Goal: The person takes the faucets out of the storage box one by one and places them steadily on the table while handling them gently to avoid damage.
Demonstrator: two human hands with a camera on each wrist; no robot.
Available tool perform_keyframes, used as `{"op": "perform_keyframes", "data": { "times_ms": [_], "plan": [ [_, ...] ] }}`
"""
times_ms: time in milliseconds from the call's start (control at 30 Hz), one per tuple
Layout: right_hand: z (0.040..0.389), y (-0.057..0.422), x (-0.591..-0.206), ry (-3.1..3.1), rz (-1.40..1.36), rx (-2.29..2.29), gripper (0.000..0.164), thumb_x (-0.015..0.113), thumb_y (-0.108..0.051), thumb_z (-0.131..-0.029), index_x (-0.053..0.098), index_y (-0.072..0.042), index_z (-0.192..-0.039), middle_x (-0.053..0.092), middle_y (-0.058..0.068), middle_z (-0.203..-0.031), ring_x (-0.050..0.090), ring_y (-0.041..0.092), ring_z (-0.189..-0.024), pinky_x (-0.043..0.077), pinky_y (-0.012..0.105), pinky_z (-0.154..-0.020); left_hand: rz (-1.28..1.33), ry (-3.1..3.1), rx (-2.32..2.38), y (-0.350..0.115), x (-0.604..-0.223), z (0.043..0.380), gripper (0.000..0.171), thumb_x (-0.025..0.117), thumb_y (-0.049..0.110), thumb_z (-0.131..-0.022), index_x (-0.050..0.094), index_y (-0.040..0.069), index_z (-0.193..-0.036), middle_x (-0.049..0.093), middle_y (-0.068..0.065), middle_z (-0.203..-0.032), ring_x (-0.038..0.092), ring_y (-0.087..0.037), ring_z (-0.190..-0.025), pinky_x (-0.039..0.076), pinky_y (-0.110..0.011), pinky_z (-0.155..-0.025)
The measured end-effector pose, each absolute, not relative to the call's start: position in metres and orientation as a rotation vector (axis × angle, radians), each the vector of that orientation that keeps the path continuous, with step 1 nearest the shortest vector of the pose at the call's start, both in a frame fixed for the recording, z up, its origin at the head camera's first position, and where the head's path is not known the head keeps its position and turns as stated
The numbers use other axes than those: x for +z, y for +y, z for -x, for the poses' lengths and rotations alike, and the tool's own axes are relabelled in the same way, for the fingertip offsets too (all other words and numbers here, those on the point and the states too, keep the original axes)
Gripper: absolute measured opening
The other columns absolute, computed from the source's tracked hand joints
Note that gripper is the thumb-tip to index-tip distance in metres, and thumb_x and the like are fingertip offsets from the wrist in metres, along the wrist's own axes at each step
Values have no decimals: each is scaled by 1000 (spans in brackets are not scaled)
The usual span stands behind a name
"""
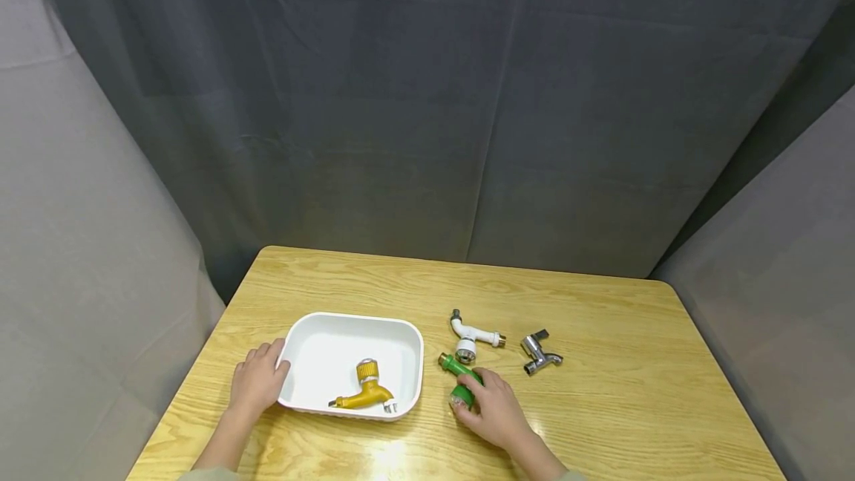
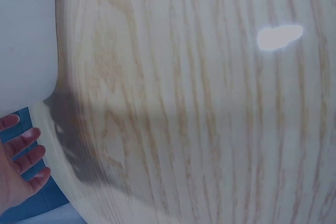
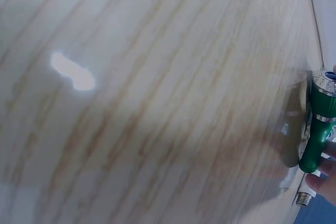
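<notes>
My right hand [image 1: 493, 408] grips a green tap [image 1: 461, 371] with a brass threaded end, fingers over its body and thumb by its round knob. In the right wrist view the green tap [image 3: 320, 114] shows at the right edge, fingertips against it. At the left side of a white plastic tray [image 1: 320, 353], my left hand [image 1: 257, 377] rests with its thumb at the rim. Its fingers [image 2: 29, 156] look loosely spread in the left wrist view. Inside the tray lies a yellow tap [image 1: 367, 392], with a small silvery piece [image 1: 390, 407] at its right end.
Behind the green tap lies a white tap [image 1: 476, 334] with a grey nozzle. A chrome tap [image 1: 539, 352] with a dark lever lies to its right. All stand on a wooden table [image 1: 628, 377], with a dark grey curtain [image 1: 401, 110] behind and lighter cloth at both sides.
</notes>
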State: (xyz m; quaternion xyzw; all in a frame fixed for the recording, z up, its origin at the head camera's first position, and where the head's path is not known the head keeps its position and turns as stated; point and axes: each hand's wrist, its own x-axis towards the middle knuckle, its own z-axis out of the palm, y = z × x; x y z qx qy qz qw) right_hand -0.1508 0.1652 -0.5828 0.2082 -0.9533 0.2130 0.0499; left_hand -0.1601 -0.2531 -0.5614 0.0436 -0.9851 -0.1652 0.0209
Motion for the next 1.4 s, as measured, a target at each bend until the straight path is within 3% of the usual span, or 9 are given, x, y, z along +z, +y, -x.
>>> {"op": "perform_keyframes", "data": {
  "times_ms": [367,800,1400],
  "plan": [
    [160,162,-567,-2795,-611,622,54,66,-43,-76,54,-17,-122,52,15,-119,51,35,-108,41,57,-86,-136,-3061,-506,-253,-560,161,45,44,23,-91,44,3,-131,52,-23,-118,46,-42,-108,37,-58,-84],
    [181,142,-530,-2724,-628,612,65,68,-46,-75,47,-18,-130,49,15,-125,49,34,-112,40,56,-89,-128,-3051,-515,-253,-563,160,46,43,24,-91,45,1,-130,52,-24,-118,46,-42,-108,37,-59,-84],
    [193,87,-505,-2738,-907,529,75,64,-50,-77,35,-19,-139,39,12,-135,39,29,-124,35,52,-97,-146,-3053,-520,-253,-563,161,46,43,23,-91,44,1,-131,50,-25,-120,45,-42,-110,36,-59,-86]
  ]
}}
